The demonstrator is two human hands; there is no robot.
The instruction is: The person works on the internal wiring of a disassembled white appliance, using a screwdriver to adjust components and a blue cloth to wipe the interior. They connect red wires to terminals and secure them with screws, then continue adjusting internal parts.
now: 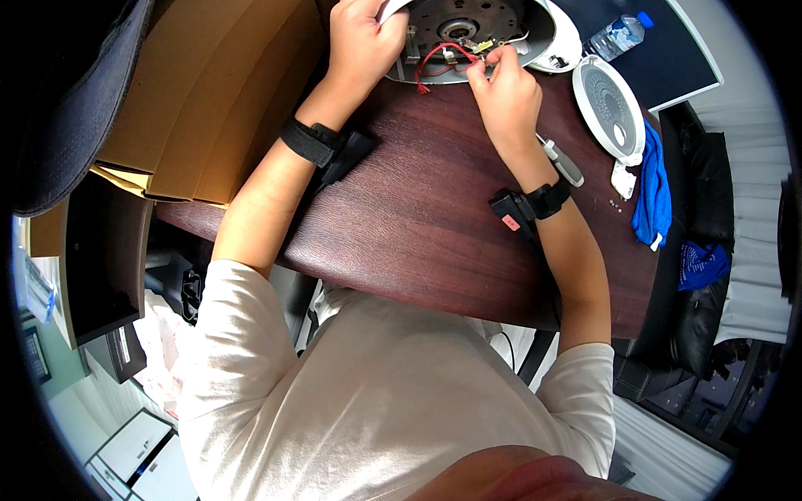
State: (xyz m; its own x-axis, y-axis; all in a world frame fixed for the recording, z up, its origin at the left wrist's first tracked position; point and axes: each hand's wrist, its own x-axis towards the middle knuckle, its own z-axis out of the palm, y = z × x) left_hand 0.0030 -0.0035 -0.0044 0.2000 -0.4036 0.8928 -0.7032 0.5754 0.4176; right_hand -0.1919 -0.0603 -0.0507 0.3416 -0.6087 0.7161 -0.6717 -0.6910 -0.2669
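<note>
An opened white appliance housing (555, 37) lies at the far edge of my view, its cavity facing me. Inside show a round metal plate (430, 21), a yellowish part and loose red wires (434, 58). My left hand (365, 42) is closed on the housing's left rim. At the lower right of the cavity, my right hand (507, 88) pinches a wire between thumb and forefinger; its exact end is hard to make out. By my right wrist rests a screwdriver (565, 164) with a grey handle, partly hidden behind the wrist.
A round white cover (590, 90) with a grey inside lies right, beside a small white piece (622, 179), a blue cloth (652, 192) and a blue-capped bottle (618, 37). A cardboard box (217, 92) stands left on the dark wooden table (418, 225).
</note>
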